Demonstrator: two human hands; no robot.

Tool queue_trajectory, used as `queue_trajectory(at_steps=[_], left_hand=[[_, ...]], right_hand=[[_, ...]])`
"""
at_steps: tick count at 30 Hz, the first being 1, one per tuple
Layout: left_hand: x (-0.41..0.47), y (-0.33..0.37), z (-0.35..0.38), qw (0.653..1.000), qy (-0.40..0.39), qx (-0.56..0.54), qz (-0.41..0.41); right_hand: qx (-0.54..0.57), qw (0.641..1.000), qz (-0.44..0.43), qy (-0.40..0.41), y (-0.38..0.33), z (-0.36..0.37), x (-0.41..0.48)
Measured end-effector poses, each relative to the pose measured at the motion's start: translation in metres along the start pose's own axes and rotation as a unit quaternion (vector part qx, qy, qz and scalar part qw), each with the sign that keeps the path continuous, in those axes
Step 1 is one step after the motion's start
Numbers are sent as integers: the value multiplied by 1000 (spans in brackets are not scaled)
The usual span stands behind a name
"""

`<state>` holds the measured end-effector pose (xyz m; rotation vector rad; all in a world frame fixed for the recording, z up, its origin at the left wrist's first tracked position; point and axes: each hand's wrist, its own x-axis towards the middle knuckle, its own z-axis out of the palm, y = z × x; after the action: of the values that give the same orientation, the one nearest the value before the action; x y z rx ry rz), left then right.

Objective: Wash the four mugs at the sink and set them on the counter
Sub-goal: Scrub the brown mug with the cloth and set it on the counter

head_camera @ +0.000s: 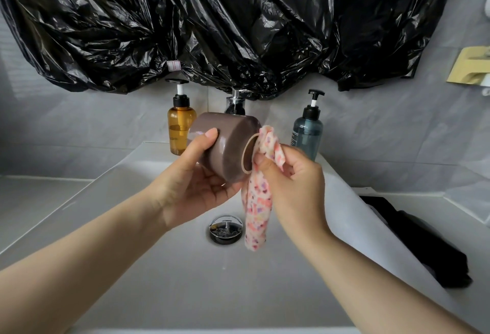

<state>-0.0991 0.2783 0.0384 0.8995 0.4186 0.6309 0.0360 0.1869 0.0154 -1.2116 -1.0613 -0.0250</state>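
White sink [164,275] basin below, grey tiled wall behind, crumpled black plastic sheeting [238,20] hung across top of wall. Using drain [225,229] as landmark throughout.

Brown mug [225,145] held in air above drain, tipped on its side, mouth facing right, base toward upper left. Outer wall looks wet and glossy. Handle not visible. No other mugs in view.

Left hand [196,188] clamped on mug: thumb over top of mug body, fingers wrapped under it.

Right hand [291,182] above and right of drain, closed on floral cloth [258,201]. Upper end of cloth bunched at mug rim, touching it; cannot tell how far inside. Loose tail hangs straight down, ending just right of drain, clear of basin floor.

Drain stopper chrome, appears raised.

Back ledge, beyond drain: amber pump bottle [180,127] up-left, partly behind mug; chrome tap [235,104] directly behind mug, mostly hidden; blue-grey pump bottle [309,132] up-right.

Grey bench [39,195] flanks sink both sides. Dark folded fabric [419,241] lying on bench right of drain, against sink edge. Yellow holder [472,66] on wall far upper right.
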Motion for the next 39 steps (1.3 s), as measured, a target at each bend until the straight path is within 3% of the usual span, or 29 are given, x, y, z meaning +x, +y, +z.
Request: queue_trajectory(at_steps=[6,10,12,15,20,23,27,39], left_hand=[[0,2,-1,998,25,-30,44],[1,3,-2,997,31,-1,70],[3,1,-2,997,31,11,65],[5,-2,-2,998,23,5,56],[4,-1,-7,997,24,32,66],[6,0,-8,996,19,42,77],[6,1,-10,990,6,124,72],[-39,-7,15,987,15,156,41]], right_hand=[[-123,985,38,-112,2,-9,0],[-62,996,48,-50,-6,-12,4],[-70,996,2,-46,-8,-11,4],[-69,992,-31,-100,-9,-6,-1],[-121,971,16,-205,-3,-15,2],[-241,954,43,-172,2,-25,10],[-222,969,54,-91,-6,-40,19],[-283,957,26,-49,-75,-111,14]])
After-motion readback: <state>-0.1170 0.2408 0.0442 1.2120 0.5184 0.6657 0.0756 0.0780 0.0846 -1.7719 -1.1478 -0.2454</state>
